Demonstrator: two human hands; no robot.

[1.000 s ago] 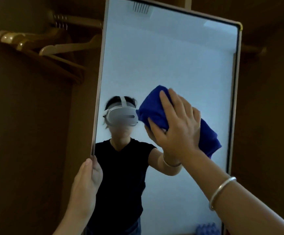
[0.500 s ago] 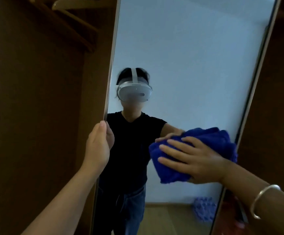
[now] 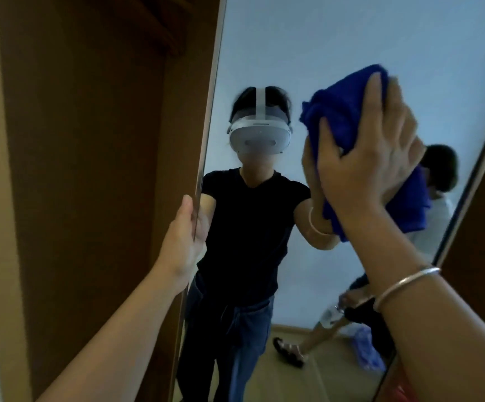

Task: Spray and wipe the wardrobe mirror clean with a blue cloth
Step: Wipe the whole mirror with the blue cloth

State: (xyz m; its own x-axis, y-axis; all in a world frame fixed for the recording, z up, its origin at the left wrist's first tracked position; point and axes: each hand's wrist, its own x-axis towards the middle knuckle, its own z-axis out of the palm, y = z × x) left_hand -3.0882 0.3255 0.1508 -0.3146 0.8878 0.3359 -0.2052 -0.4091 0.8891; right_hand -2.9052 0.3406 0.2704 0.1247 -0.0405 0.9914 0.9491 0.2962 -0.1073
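The right hand presses the blue cloth flat against the mirror at two o'clock, fingers spread. The left hand pinches the mirror's edge at nine o'clock.

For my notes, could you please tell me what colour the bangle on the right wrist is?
Silver: the bangle shows plainly in the head view.

Wardrobe mirror: tall framed panel, thin pale metal edge on its left side, dark edge strip on its right; appears tilted in the wide-angle view. Glass reflects a pale blue wall and wood floor. Blue cloth: deep blue, fluffy, bunched into a wad, pressed flat against the glass in the upper right area of the panel, lower part hanging down.
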